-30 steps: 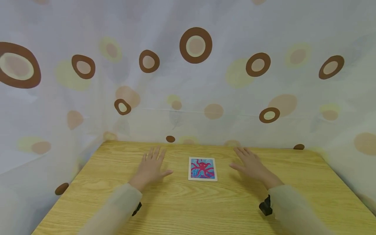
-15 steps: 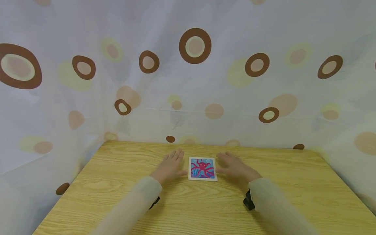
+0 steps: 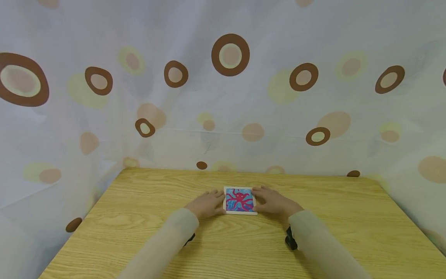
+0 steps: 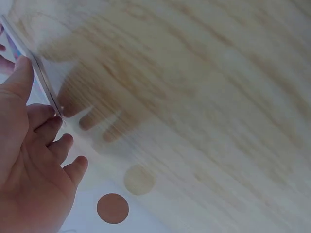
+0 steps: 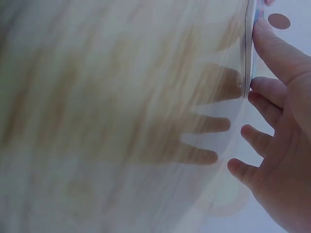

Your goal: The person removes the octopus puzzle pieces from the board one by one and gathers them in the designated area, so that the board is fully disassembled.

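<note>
Head view: square octopus card (image 3: 239,200) flat on wood-grain table (image 3: 237,248), toward the far side, between left hand (image 3: 207,204) and right hand (image 3: 275,201). Red octopus on blue ground, white border. Left hand at the card's left edge, fingertips toward the far left corner, thumb close to the near left corner. Right hand at the right edge, a fingertip at the far right corner, thumb near the near right corner. Left wrist view: thumb at the card's edge, index tip by the end of that same edge, remaining fingers beyond the corner. Right wrist view: nearly mirrored arrangement. Fingers of both hands parted, relaxed, lightly bent, tips at the card's edges; firmness of contact impossible to tell. Pale left sleeve (image 3: 162,244), pale right sleeve (image 3: 324,242), black device (image 3: 290,238) at right wrist. Spotted cloth (image 3: 223,104) behind the table's far edge.
</note>
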Available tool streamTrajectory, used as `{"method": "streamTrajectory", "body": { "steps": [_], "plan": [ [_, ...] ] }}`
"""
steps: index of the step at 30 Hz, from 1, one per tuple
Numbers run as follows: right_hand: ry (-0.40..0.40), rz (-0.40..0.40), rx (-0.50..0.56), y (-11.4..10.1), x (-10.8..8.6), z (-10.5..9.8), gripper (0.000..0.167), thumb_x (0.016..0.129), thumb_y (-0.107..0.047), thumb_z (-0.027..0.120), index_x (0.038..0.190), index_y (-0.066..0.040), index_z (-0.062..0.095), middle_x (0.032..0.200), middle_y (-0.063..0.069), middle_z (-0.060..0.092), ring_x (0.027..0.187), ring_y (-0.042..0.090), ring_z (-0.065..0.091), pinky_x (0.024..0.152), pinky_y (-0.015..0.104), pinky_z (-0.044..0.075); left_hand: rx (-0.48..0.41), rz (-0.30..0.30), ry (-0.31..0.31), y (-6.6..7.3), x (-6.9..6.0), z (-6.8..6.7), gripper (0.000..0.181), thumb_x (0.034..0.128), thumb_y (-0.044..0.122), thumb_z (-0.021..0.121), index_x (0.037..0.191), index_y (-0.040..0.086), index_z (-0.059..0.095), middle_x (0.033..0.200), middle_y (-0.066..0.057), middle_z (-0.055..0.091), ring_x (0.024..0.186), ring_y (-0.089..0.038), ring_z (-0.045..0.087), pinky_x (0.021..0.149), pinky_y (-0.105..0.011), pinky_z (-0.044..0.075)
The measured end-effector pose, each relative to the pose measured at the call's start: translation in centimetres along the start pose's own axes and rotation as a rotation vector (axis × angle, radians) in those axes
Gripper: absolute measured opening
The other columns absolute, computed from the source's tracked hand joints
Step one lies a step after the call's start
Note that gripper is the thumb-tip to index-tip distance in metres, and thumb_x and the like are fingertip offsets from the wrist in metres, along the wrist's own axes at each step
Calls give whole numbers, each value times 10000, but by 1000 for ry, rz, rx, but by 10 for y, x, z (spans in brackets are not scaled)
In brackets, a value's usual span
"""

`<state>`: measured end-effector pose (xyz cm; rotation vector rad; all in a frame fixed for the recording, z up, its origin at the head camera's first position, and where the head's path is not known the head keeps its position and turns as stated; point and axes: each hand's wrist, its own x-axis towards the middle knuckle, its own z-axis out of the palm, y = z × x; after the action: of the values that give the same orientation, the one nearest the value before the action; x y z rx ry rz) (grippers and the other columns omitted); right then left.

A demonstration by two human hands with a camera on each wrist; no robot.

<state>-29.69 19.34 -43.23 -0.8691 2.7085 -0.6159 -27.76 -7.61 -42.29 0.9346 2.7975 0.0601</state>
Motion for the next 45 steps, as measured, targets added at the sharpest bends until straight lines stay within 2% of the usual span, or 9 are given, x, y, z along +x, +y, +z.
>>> {"method": "streamTrajectory", "body": {
  "steps": [9, 16, 20, 25, 31, 39, 45],
  "plan": [
    [-1, 1, 26, -1, -1, -2, 683, 880, -328, 628, 1393, 31, 355, 1440, 212, 291, 1315, 465, 139, 1023, 594, 168, 30, -4, -31, 5, 0, -4, 680, 924, 461, 461, 1425, 24, 320, 1460, -99, 305, 1339, -254, 246, 1076, -371, 210],
    [6, 6, 52, -3, -7, -1, 669, 872, -295, 645, 1379, 46, 372, 1434, 217, 298, 1318, 450, 152, 1039, 567, 162, 56, -17, -19, 11, -3, -2, 685, 912, 477, 477, 1422, 40, 338, 1453, -80, 323, 1332, -238, 266, 1074, -358, 218],
    [5, -5, 30, -6, -15, 2, 670, 869, -299, 648, 1370, 57, 380, 1428, 222, 307, 1308, 455, 182, 1036, 562, 180, 58, -10, -3, 18, -9, 2, 685, 911, 477, 486, 1414, 32, 350, 1444, -87, 337, 1325, -240, 282, 1073, -353, 220],
    [1, -14, -10, -14, -28, 6, 672, 869, -330, 641, 1364, 52, 394, 1422, 207, 326, 1308, 440, 204, 1035, 550, 201, 94, 7, 23, 26, -19, 8, 685, 900, 496, 495, 1395, 35, 390, 1420, -81, 379, 1309, -236, 315, 1065, -355, 242],
    [-17, -67, -69, -25, -46, 11, 679, 867, -354, 637, 1334, 88, 415, 1381, 252, 361, 1266, 482, 257, 1011, 566, 240, 128, 38, 32, 38, -36, 15, 701, 888, 540, 480, 1383, 48, 417, 1403, -68, 403, 1296, -221, 342, 1053, -343, 268],
    [-23, -111, -117, -42, -74, 19, 704, 853, -402, 631, 1316, 91, 438, 1349, 242, 409, 1237, 470, 320, 985, 556, 290, 150, 51, 59, 62, -66, 18, 687, 876, 568, 472, 1344, 65, 480, 1366, -46, 450, 1262, -202, 392, 1032, -342, 307],
    [6, -151, -210, -56, -95, 28, 708, 846, -465, 611, 1283, 78, 487, 1302, 212, 467, 1194, 438, 395, 949, 539, 349, 179, 110, 91, 74, -86, 24, 695, 866, 589, 469, 1318, 62, 509, 1333, -53, 482, 1227, -200, 434, 997, -348, 356]
  ]
}}
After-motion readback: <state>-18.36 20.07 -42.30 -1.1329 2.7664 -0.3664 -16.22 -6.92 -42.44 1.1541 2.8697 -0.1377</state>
